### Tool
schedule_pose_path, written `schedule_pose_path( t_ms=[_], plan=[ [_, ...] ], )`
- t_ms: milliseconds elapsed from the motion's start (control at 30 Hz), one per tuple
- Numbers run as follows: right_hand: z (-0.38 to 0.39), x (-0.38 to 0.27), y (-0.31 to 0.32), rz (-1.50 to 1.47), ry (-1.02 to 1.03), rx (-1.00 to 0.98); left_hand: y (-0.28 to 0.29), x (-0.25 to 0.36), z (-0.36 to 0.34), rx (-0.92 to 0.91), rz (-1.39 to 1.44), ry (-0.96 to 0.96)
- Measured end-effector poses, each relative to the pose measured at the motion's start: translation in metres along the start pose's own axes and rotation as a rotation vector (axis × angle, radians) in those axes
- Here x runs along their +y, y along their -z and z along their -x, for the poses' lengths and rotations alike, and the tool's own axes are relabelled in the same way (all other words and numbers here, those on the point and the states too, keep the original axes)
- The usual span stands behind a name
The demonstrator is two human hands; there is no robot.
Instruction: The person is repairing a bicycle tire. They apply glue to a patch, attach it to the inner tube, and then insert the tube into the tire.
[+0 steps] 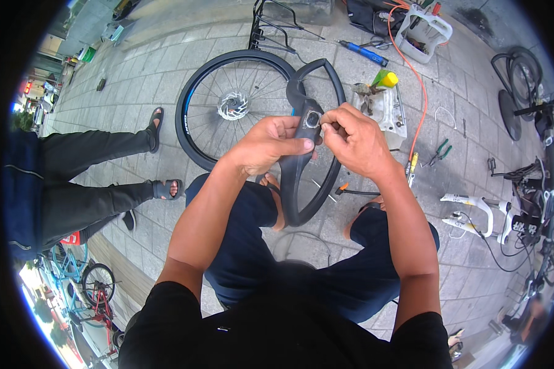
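A black inner tube [298,190] hangs in a long loop between my legs, with a pale oval around a dark spot [312,121] on its upper stretch. My left hand [271,144] grips the tube from the left, thumb across it just below that oval. My right hand [354,138] is closed in a pinch at the oval's right edge; what its fingertips hold, if anything, is too small to name. Behind the tube a wheel [218,86] with a tire and disc rotor [232,106] lies on the paving.
Right: an open container [388,114] with a yellow bottle [388,79], blue pump [363,54], white jug [418,40], orange hose [421,92], pliers [438,154], white fork [492,215]. A black rack [271,37] lies beyond the wheel. Another person's legs [92,150] stand left; bicycles [92,289] are lower left.
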State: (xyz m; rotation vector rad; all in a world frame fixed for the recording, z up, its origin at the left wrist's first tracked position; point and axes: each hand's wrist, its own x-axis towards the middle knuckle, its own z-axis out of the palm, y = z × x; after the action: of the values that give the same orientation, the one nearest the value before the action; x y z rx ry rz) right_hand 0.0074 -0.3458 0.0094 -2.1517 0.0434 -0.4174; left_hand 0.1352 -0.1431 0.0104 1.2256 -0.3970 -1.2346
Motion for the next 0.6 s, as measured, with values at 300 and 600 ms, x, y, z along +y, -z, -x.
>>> schedule_pose_path(
  t_ms=[300,600],
  plan=[
    [-0.0008,-0.0006,-0.0073,0.130,0.230,0.109,-0.0009,0.0001,-0.0018,0.018,-0.014,-0.006],
    [-0.0012,0.0007,0.0001,0.163,0.189,0.053,0.0008,-0.0005,-0.0010,-0.022,-0.017,0.002]
  ],
)
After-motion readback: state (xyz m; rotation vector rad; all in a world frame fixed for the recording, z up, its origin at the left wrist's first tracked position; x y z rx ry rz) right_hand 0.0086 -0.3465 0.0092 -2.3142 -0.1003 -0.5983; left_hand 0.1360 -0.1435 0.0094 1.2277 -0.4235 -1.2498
